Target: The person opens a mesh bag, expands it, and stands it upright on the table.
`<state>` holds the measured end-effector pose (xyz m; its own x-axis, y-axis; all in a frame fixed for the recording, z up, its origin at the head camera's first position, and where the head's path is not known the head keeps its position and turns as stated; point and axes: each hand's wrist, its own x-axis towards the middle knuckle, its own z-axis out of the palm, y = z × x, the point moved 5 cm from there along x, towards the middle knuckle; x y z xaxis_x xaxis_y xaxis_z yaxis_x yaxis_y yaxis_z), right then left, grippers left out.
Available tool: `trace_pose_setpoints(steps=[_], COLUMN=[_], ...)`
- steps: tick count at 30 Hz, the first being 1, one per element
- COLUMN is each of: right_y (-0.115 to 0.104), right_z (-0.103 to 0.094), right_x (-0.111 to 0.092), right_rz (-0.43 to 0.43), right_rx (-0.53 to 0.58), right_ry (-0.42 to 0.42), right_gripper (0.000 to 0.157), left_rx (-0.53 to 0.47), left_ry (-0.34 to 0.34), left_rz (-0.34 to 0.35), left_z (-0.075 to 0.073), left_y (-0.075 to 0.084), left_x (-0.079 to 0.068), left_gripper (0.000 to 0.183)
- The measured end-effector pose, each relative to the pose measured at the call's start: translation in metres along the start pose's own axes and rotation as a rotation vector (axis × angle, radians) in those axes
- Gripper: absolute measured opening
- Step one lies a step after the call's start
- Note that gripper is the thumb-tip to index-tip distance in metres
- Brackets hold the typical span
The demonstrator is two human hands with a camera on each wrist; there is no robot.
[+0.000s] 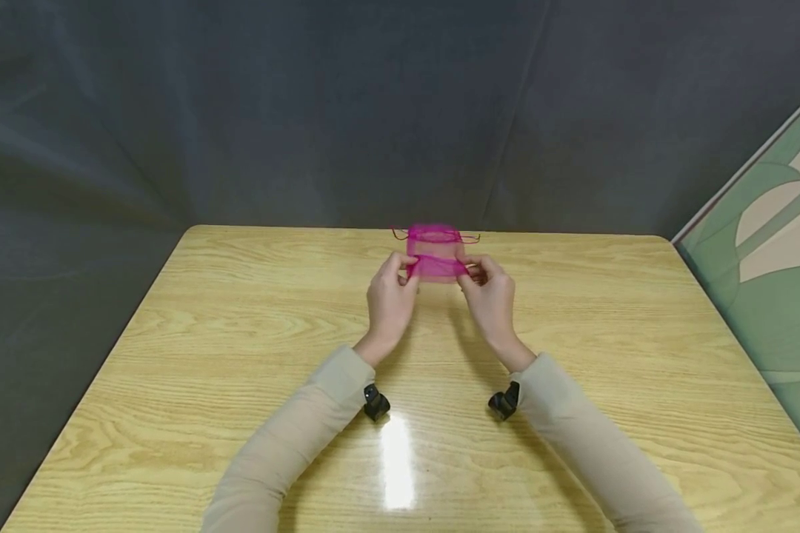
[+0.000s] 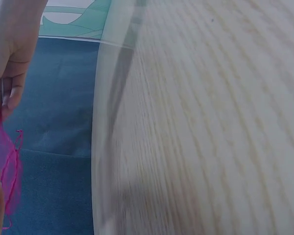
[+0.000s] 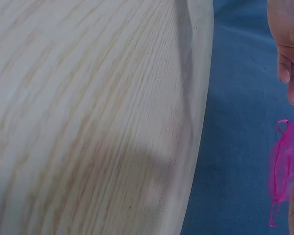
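A small sheer magenta drawstring pouch (image 1: 435,248) is stretched between both hands over the far part of the table. My left hand (image 1: 392,295) pinches its near left corner between thumb and fingers. The near right corner is pinched the same way by my right hand (image 1: 490,296). Thin cords stick out on both sides of the pouch's far end. In the left wrist view, the pouch (image 2: 9,171) and its looped cord appear at the left edge. The right wrist view catches the pouch (image 3: 284,161) at its right edge, partly cut off.
The wood-grain table (image 1: 273,318) stretches out around the arms, its far edge just beyond the pouch. A dark curtain (image 1: 373,111) hangs behind it. At right stands a panel with green leaf shapes (image 1: 787,296). Small black cameras (image 1: 376,403) sit at both wrists.
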<state>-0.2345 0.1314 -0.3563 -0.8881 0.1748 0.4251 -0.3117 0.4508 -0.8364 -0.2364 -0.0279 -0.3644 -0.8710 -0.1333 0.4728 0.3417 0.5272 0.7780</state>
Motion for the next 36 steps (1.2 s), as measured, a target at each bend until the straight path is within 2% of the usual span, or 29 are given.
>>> trace_pose_setpoints(steps=[4,6,11,14,17,22,26,30,36], right_y=[-0.002,-0.003,-0.009,-0.012,-0.011,-0.006,-0.004,-0.003,-0.003], right_z=[-0.002,-0.003,0.001,0.004,0.006,0.008,0.007,0.007,0.007], right_x=[0.0,0.0,-0.003,-0.005,-0.005,-0.006,-0.006,-0.005,-0.004], right_rz=[-0.012,-0.031,-0.105,-0.123,-0.098,-0.01,0.037,0.047,0.062], right_rx=[-0.051,-0.075,-0.128,-0.145,-0.148,-0.112,-0.077,-0.072,0.03], right_ry=[0.045,0.062,0.043,0.02,-0.002,-0.043,-0.063,-0.081,-0.079], right_gripper=[0.008,0.007,0.011,0.012,0.013,0.017,0.022,0.027,0.033], left_rx=[0.02,0.046,0.044,0.019,0.016,0.007,-0.06,-0.112,-0.212], left_ry=[0.007,0.002,-0.033,-0.049,-0.06,-0.074,-0.082,-0.089,-0.11], left_rz=[0.037,0.034,-0.066,-0.122,-0.142,-0.154,-0.164,-0.176,-0.174], left_z=[0.0,0.001,-0.001,-0.003,-0.004,-0.004,-0.003,-0.002,0.001], left_y=[0.003,0.004,-0.002,-0.007,-0.01,-0.013,-0.015,-0.016,-0.014], left_x=[-0.001,-0.002,-0.002,-0.002,-0.001,-0.001,-0.002,-0.003,-0.004], left_gripper=[0.007,0.007,0.015,0.021,0.024,0.023,0.023,0.029,0.035])
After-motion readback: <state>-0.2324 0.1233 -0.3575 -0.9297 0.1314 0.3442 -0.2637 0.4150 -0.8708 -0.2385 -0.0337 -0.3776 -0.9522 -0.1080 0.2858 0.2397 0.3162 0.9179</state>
